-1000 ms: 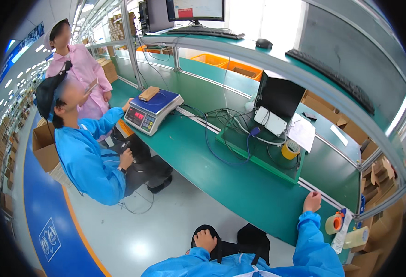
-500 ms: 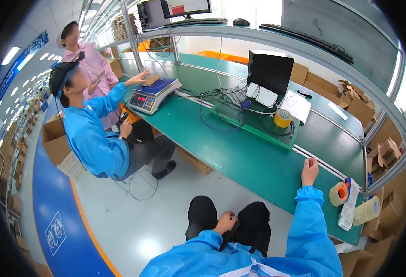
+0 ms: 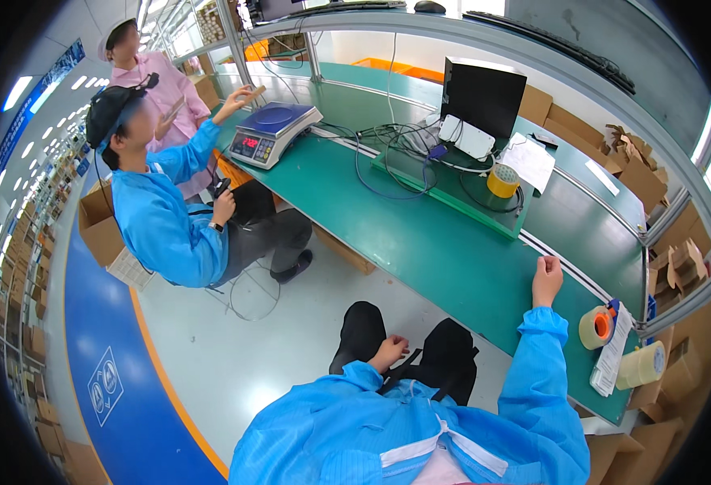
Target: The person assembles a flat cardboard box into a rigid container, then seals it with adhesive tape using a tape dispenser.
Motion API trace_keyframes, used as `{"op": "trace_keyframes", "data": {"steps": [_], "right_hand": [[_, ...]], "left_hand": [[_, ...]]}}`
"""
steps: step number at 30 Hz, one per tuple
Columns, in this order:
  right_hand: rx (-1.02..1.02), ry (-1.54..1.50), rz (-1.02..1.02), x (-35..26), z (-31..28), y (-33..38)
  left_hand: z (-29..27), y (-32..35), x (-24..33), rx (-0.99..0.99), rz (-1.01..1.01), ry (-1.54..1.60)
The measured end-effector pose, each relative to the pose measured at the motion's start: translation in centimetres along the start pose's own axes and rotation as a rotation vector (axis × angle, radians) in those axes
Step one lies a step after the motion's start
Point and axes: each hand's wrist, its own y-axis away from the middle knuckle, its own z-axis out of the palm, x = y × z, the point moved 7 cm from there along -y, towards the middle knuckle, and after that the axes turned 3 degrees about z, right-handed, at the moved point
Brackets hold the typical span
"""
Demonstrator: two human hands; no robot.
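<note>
My left hand (image 3: 389, 354) rests over my lap between the black-trousered knees, fingers loosely bent and slightly apart. A black strap (image 3: 402, 370) lies beside its fingertips, and I see nothing held. On the right, my right hand (image 3: 546, 281) is curled into a fist on the green table (image 3: 452, 271), with nothing visible in it. Nearest to this fist are a roll of tape with an orange core (image 3: 596, 327), a stack of white printed sheets (image 3: 611, 356) and a wide roll of clear tape (image 3: 641, 365).
At left a seated co-worker in blue (image 3: 165, 230) holds a small brown box (image 3: 254, 94) above a weighing scale (image 3: 275, 133). Someone in pink (image 3: 149, 85) stands behind. A black monitor (image 3: 482, 99), tangled cables (image 3: 400, 145) and yellow tape (image 3: 503, 181) occupy the table's middle.
The co-worker has lifted the small brown box off the scale. My left hand's fingers have loosened and come away from the black strap. My right fist stays on the table; the view has shifted slightly.
</note>
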Motion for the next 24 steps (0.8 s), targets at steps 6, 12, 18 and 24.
{"op": "trace_keyframes", "data": {"steps": [6, 12, 18, 24], "right_hand": [[-0.05, 0.051, -0.004, 0.7, 0.2, -0.2], [-0.05, 0.019, -0.036, 0.2, 0.5, -0.5], [-0.056, 0.01, -0.018, 0.6, 0.6, -0.5], [-0.049, 0.028, -0.023, 0.2, 0.4, -0.2]], "left_hand": [[-0.3, -0.1, -0.6, 0.004, 0.007, -0.084], [-0.4, -0.6, -0.5, 0.021, 0.045, -0.123], [-0.3, -1.0, -1.0, 0.028, 0.057, -0.121], [-0.4, -0.8, -0.9, 0.027, 0.073, -0.172]]}}
